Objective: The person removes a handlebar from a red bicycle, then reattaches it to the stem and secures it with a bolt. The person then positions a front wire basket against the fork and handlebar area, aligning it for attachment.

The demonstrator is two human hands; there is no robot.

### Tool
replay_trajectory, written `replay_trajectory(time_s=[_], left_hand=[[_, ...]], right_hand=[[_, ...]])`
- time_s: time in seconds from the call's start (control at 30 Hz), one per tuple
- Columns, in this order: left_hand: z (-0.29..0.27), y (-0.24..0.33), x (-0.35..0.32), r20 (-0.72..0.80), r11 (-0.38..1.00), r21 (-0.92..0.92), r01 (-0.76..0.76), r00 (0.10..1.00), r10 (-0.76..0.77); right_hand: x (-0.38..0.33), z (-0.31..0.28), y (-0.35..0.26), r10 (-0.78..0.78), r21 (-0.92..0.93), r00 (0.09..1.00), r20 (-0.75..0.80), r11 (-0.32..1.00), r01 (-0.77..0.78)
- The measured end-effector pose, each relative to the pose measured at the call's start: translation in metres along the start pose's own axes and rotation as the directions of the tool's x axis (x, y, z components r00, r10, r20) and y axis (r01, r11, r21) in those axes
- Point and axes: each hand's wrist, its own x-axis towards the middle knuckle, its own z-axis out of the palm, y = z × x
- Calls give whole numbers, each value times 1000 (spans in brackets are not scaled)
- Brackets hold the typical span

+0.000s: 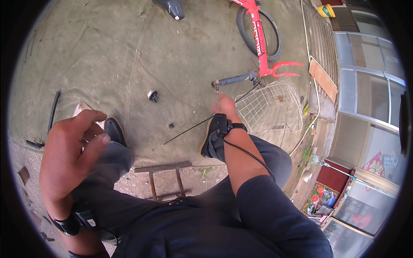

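- The left hand (pixel 71 150) is raised near the camera, palm turned inward, fingers loosely curled and half open; it holds nothing. A black strap sits on its wrist.
- Just right of that hand, a dark shoe (pixel 114 131) rests on the concrete ground (pixel 107 56), with the person's dark trouser leg below it.
- Further right and above the hand, a small round metal part (pixel 152 95) lies on the ground, well apart from both hands.
- Below and between the hands, a rusty metal frame (pixel 163 176) lies at the edge of the concrete.
- A thin dark rod (pixel 187 130) slants across the ground from lower left up toward the right hand.
- The right hand (pixel 224 105) reaches away from the body; its fingers are hidden behind its back, so whether it grips the rod cannot be told.
- Just beyond this hand lies a handlebar grip (pixel 234 79) of a red bicycle frame (pixel 258 34).
- Just right of the hand, a white wire basket (pixel 271 107) sits on the ground.
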Motion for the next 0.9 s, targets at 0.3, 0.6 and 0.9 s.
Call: replay_trajectory(time_s=[0.3, 0.6, 0.9], left_hand=[[2, -7, 20, 9, 997, 60, 50, 999, -51], [9, -6, 35, -5, 988, 113, 106, 994, -106], [12, -1, 42, 8, 987, 107, 123, 992, -125]], right_hand=[[32, 39, 39, 501, 744, 824, 264, 438, -505], [48, 47, 26, 603, 673, 706, 371, 350, -652], [43, 47, 10, 598, 835, 722, 348, 151, -528]])
